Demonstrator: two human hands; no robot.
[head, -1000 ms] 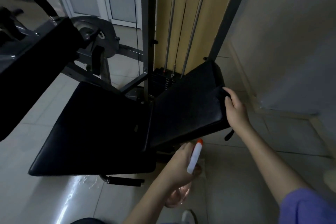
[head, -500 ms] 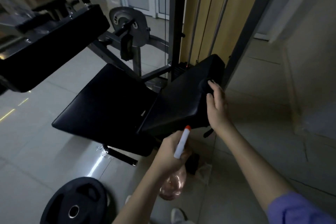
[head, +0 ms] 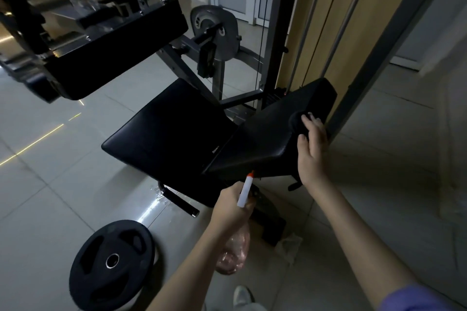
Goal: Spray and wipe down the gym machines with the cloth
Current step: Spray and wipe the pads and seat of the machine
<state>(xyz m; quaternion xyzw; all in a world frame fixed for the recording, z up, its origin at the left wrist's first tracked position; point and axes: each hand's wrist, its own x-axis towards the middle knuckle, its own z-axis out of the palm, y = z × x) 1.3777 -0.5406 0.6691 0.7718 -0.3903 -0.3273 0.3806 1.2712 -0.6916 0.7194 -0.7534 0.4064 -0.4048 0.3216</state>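
Note:
The black gym machine has a seat pad [head: 169, 131] and a tilted back pad [head: 265, 139]. A dark cloth [head: 294, 120] lies bunched near the back pad's right edge. My right hand [head: 312, 149] presses on it with fingers laid over the cloth and the thumb on the pad's side. In front of the pad's lower edge, my left hand [head: 231, 207] grips a spray bottle [head: 233, 252] with a clear pinkish body. Its white nozzle with an orange tip points up toward the back pad.
A black weight plate [head: 112, 262] lies on the tiled floor at the lower left. A second black pad [head: 113, 53] on a steel arm hangs at the upper left. Guide rods [head: 305, 23] and a grey frame post [head: 379, 58] rise behind the back pad. A wet patch [head: 161, 194] glistens under the seat.
The view has pulled back and swung left, bringing the weight plate and upper pad into sight. My right hand slid with the cloth up the back pad's right edge. The bottle stays below.

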